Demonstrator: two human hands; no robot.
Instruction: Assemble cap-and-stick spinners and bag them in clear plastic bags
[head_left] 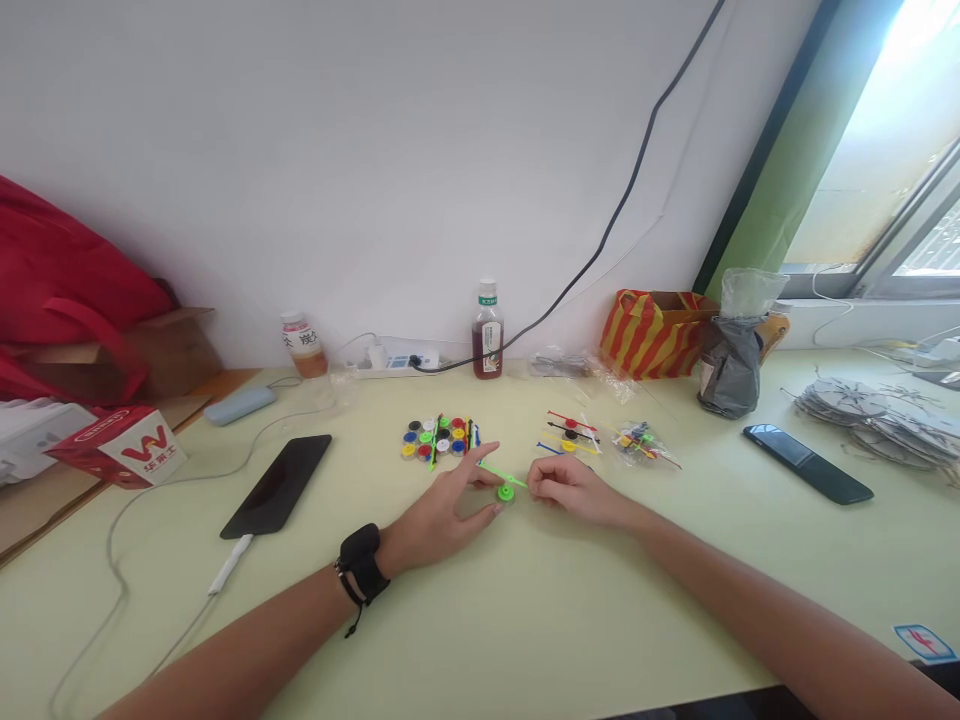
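A bright green plastic pointer (513,478), thin and arrow-like, lies slantwise between my two hands. My right hand (570,490) is closed, with thumb and fingertips pinching the pointer's right end. Just below the pointer, a round green base with a small raised hub (506,494) rests on the table. My left hand (450,505) is open with fingers spread. Its thumb tip reaches the left edge of the green base, and its index finger points up and right. Whether the left fingertips touch the pointer I cannot tell.
Beyond my left hand sits a group of coloured discs (442,437) with pointers on it. Assembled spinners (570,435) and a bagged set (643,443) lie behind my right hand. A black phone (277,487) is at left, a dark handheld device (806,463) at right, a bottle (488,330) behind.
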